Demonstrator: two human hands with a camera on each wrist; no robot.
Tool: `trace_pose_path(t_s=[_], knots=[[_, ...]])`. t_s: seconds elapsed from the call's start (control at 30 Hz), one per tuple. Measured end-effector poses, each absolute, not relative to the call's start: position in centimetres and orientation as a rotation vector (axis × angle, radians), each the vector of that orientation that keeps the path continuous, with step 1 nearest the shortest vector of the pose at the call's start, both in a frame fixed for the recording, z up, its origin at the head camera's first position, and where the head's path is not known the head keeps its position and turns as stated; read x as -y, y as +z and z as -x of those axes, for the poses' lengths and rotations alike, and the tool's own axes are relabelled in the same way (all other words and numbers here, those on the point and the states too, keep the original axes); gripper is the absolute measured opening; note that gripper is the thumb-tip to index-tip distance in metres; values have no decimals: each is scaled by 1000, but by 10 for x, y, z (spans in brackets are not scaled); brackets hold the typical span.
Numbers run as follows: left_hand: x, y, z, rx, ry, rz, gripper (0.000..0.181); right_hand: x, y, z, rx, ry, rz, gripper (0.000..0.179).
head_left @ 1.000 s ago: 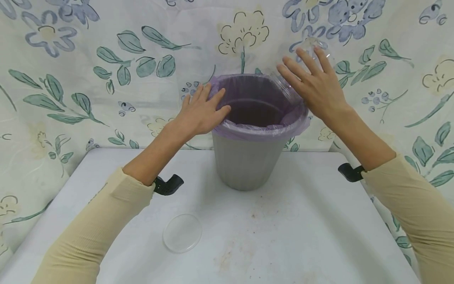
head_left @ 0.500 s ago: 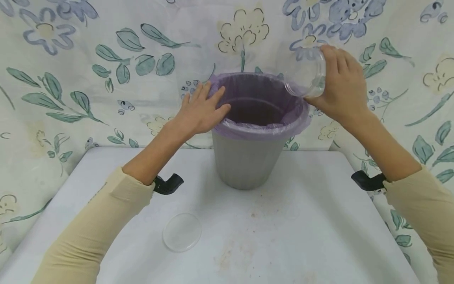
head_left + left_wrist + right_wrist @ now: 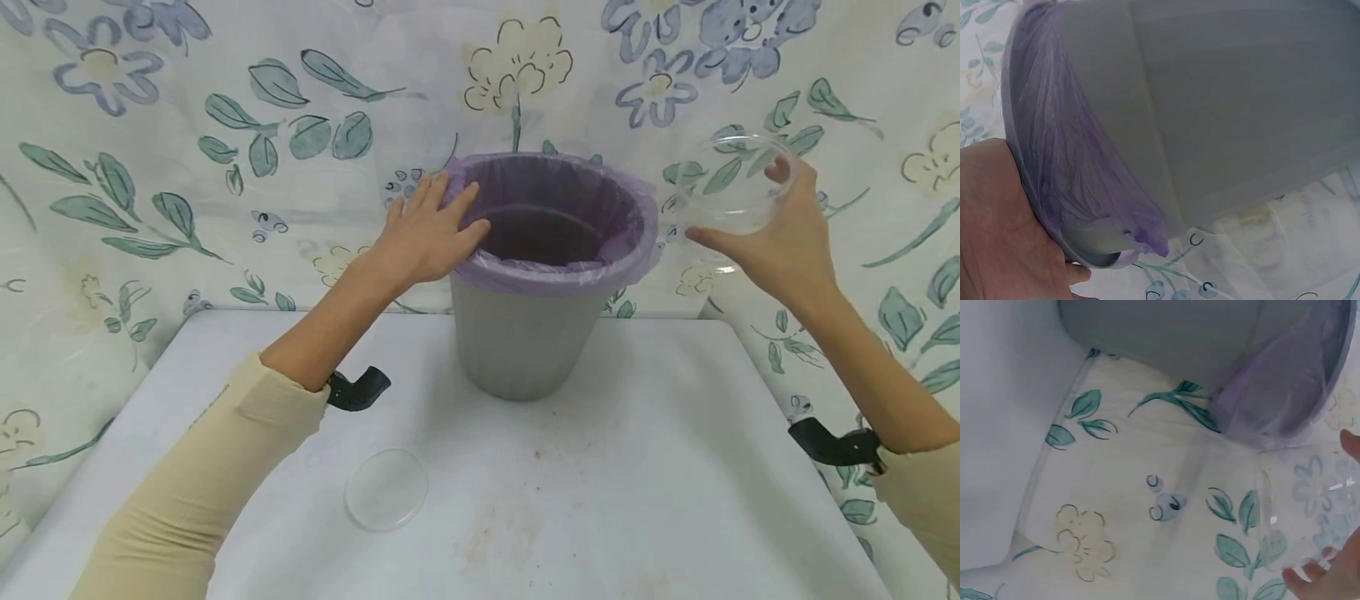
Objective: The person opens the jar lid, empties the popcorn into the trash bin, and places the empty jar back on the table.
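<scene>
A grey trash bin (image 3: pixel 525 342) stands upright on the table, lined with a purple bag (image 3: pixel 555 275) folded over its rim. My left hand (image 3: pixel 427 233) rests on the bin's left rim with its fingers extended. In the left wrist view that palm (image 3: pixel 1004 219) lies against the rim. To the right of the bin, my right hand (image 3: pixel 795 233) grips a clear jar (image 3: pixel 723 200) raised above table level, its round mouth upward. See-through walls of the jar (image 3: pixel 1297 500) show no contents in the right wrist view. A clear round lid (image 3: pixel 386 490) lies flat at the front left.
The white table (image 3: pixel 645 467) has brown smudges and crumbs (image 3: pixel 536 456) in front of the bin. Behind it hangs a flowered cloth (image 3: pixel 420 50), which also covers the right side. Black wrist mounts (image 3: pixel 360 389) sit under both sleeves.
My right hand has moved right, away from above the bin, turning the jar from tipped mouth-down over the bin to upright beside it. The left hand, bin and lid stay put.
</scene>
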State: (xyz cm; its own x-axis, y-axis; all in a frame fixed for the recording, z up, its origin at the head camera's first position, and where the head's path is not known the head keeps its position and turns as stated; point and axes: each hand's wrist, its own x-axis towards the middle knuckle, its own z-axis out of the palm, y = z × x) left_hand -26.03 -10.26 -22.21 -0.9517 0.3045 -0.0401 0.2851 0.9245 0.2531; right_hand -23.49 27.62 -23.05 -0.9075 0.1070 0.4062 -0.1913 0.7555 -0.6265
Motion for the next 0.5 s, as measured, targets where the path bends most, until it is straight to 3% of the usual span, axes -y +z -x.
trace_pose_path(t_s=[0.5], knots=[[103,-221,259,-3005,371,-454,68,-301,-298,176,2650,1104,-8,111]])
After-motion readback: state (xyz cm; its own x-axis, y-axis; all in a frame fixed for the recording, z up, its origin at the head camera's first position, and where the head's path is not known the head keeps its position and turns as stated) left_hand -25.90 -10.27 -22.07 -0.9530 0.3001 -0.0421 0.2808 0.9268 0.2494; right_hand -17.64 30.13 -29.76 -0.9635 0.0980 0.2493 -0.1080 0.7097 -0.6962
